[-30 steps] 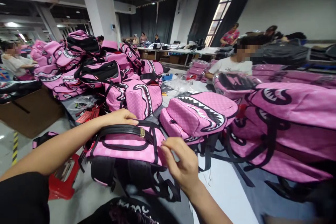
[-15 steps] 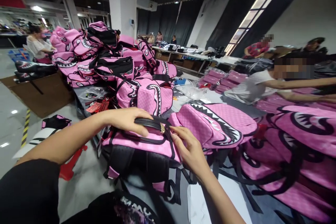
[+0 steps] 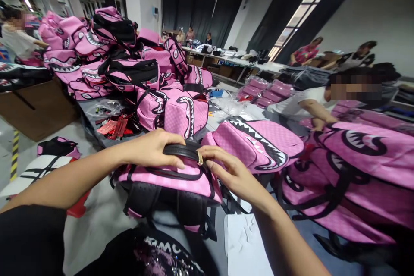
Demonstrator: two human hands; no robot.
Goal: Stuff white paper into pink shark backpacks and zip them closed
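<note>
A pink backpack [image 3: 152,175] with black trim lies in front of me, its padded black shoulder straps [image 3: 142,198] hanging toward my lap. My left hand [image 3: 150,148] is closed on its black carry handle [image 3: 181,151], thumb on the near side and fingers on the far side. At the right end of that handle, my right hand [image 3: 233,174] has its fingertips closed at a small gold metal fitting [image 3: 200,158]. Just beyond sits another pink backpack [image 3: 250,144] with a shark-mouth pattern, near my right fingers.
A large heap of pink backpacks [image 3: 93,45] rises at the back left, beside a cardboard box [image 3: 39,105]. Red tags [image 3: 113,127] lie on the table. More pink backpacks [image 3: 362,172] are stacked at right, where a co-worker [image 3: 297,101] leans over. White paper [image 3: 246,246] lies near me.
My right fingertips have moved from the backpack's edge up to the gold fitting. My left hand stays on the handle. The co-worker's arms have drawn back. The view has shifted slightly.
</note>
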